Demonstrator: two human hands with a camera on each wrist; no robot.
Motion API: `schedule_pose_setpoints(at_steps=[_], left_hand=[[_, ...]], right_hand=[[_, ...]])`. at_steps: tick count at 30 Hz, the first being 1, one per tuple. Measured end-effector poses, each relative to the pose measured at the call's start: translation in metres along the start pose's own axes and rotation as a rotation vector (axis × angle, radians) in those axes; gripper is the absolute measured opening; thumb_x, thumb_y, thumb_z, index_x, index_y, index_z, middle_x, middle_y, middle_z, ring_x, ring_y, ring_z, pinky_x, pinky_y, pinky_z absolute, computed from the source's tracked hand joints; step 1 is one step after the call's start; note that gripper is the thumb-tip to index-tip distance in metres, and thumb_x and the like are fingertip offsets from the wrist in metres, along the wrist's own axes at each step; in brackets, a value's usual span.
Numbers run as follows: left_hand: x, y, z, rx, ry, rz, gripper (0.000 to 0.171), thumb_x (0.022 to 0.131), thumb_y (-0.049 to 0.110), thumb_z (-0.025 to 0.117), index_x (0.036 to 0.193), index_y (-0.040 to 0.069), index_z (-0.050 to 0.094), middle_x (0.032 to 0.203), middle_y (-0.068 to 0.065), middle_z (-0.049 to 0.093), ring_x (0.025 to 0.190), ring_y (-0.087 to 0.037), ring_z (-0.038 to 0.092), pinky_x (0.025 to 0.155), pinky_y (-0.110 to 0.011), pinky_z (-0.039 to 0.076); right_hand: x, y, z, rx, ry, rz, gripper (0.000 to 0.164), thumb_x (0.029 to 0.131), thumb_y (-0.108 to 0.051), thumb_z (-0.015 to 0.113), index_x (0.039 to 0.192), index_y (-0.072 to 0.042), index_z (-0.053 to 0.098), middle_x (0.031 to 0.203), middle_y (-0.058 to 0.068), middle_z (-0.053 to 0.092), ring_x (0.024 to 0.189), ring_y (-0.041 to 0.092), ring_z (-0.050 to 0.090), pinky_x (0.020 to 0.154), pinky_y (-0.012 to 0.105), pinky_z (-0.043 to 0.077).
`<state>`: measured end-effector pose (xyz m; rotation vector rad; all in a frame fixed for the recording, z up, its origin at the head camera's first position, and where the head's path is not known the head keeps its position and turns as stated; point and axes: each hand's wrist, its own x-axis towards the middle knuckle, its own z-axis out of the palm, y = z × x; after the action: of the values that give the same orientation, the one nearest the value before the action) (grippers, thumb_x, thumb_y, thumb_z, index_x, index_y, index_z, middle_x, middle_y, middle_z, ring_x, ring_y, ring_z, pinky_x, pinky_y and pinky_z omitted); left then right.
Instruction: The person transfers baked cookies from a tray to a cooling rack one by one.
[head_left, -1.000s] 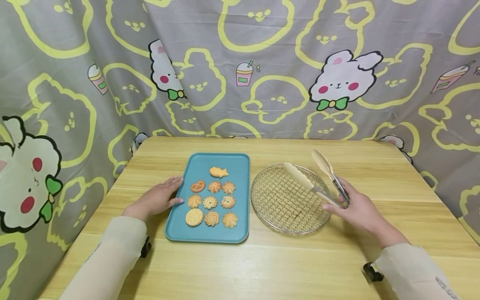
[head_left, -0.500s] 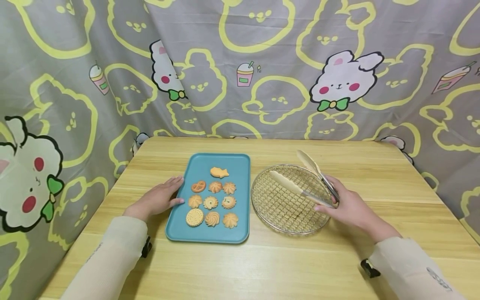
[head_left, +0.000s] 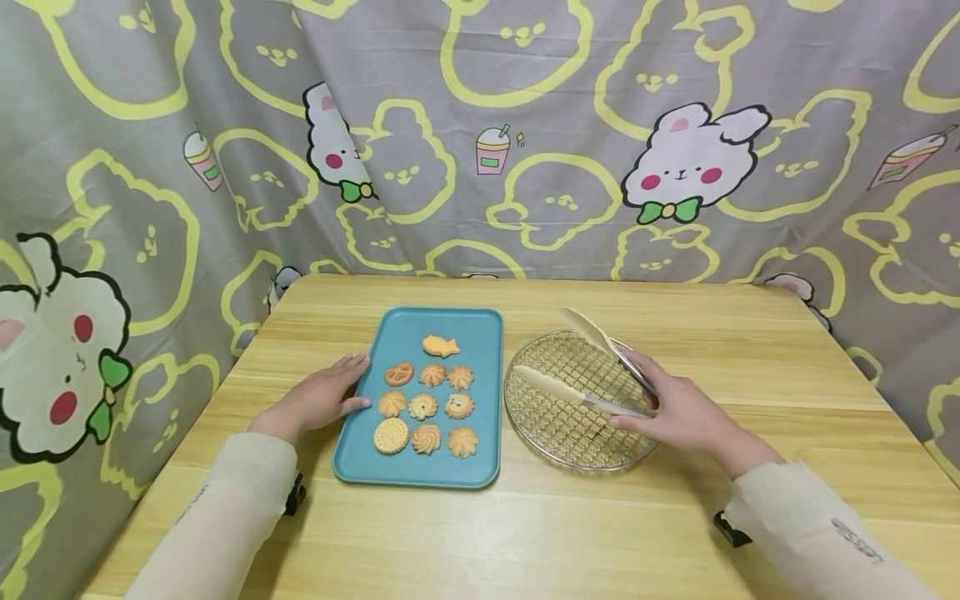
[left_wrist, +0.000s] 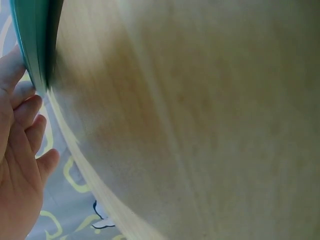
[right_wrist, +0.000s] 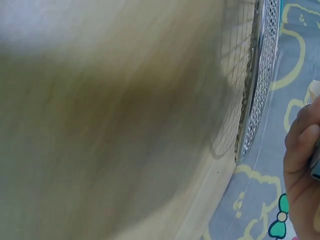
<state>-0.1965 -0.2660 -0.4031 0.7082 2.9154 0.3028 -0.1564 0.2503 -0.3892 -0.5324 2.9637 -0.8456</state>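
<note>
My right hand (head_left: 686, 417) grips metal-handled tongs (head_left: 551, 387) with pale, spread tips. The tongs extend leftward over a round wire rack (head_left: 570, 442), both arms apart and nothing between them. My left hand (head_left: 318, 400) rests at the left edge of a blue rectangular tray (head_left: 480, 333). On that tray lie a fish-shaped biscuit (head_left: 441, 346), a pretzel biscuit (head_left: 399, 374), a flat round biscuit (head_left: 391, 436) and several swirled or flower-shaped ones in rows. In the left wrist view, the fingers (left_wrist: 27, 112) lie along the tray's rim. The right wrist view shows the hand at its right edge.
The wooden table (head_left: 570, 542) carries the tray and, just right of it, the rack. A grey curtain (head_left: 420, 75) printed with rabbits and yellow outlines hangs behind and along both sides.
My right hand has moved left with the tongs, bringing their tips further across the rack towards the tray. The left hand stays at the tray's edge, and the biscuits have not moved.
</note>
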Motion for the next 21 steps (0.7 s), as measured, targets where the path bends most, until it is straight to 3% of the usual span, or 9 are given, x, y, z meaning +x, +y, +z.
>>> schedule_pose_setpoints(at_steps=[7,13,21], left_hand=[[0.000,0.001,0.000,-0.006,0.001,0.000,0.070,0.095,0.031,0.060,0.146,-0.006,0.030,0.150,-0.024,0.027,0.137,-0.043,0.023,0.108,-0.057,0.024],[0.001,0.001,0.000,-0.002,0.003,-0.003,0.070,0.095,0.032,0.059,0.146,-0.006,0.030,0.150,-0.024,0.027,0.137,-0.043,0.023,0.108,-0.056,0.024],[0.000,0.003,-0.001,-0.008,-0.002,-0.006,0.070,0.095,0.031,0.059,0.146,-0.006,0.029,0.150,-0.024,0.026,0.137,-0.044,0.022,0.108,-0.056,0.024]], right_hand=[[0.007,-0.007,0.003,-0.009,-0.026,-0.068,0.093,0.073,-0.054,0.077,0.147,-0.022,0.030,0.072,-0.002,0.048,0.056,0.012,0.042,0.051,0.029,0.039],[0.011,-0.015,0.004,-0.020,-0.057,-0.129,0.087,0.074,-0.051,0.078,0.142,-0.017,0.038,0.086,-0.001,0.054,0.053,0.008,0.041,0.049,0.027,0.040],[0.014,-0.029,0.006,-0.078,-0.131,-0.169,0.091,0.075,-0.050,0.077,0.144,-0.006,0.038,0.096,0.000,0.058,0.051,0.005,0.042,0.048,0.025,0.040]])
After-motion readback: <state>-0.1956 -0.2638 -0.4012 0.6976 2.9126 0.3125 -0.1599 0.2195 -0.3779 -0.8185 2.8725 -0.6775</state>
